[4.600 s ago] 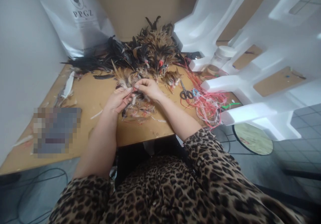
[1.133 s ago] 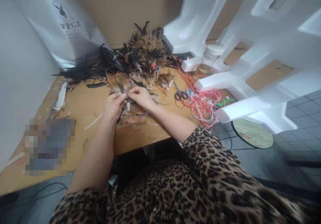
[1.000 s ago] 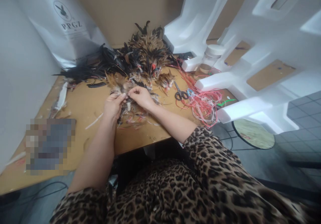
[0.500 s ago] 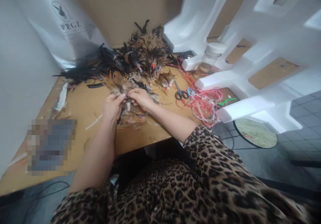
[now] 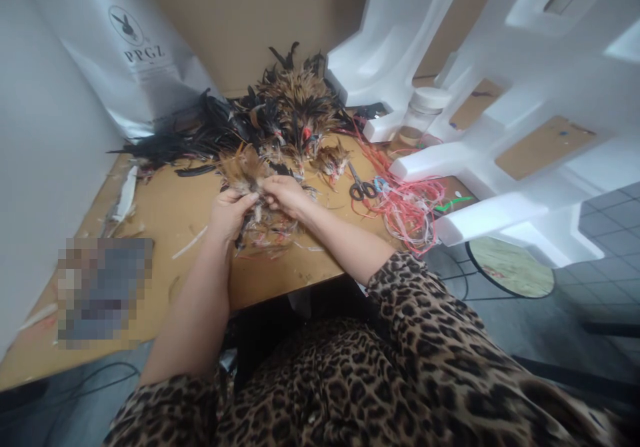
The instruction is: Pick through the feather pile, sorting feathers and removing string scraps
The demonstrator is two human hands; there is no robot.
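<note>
My left hand (image 5: 229,212) and my right hand (image 5: 283,194) meet over the middle of a brown board table (image 5: 165,213). Both pinch a small bundle of brown and tan feathers (image 5: 243,169) by its stems, the feather tips fanning away from me. Under my hands lies a loose mess of feather scraps and thin red strings (image 5: 265,230). Behind it spreads a large heap of black and brown feathers (image 5: 260,117).
Black-handled scissors (image 5: 361,185) lie right of my hands, beside a tangle of red and pink cords (image 5: 407,207). A white-lidded jar (image 5: 420,110) and big white foam pieces (image 5: 500,87) crowd the right. A white printed bag (image 5: 135,53) leans at the back left.
My hands have stayed together on the feather bundle and shifted it slightly. The bundle now stands a little more upright between my fingers. Nothing else on the table has moved.
</note>
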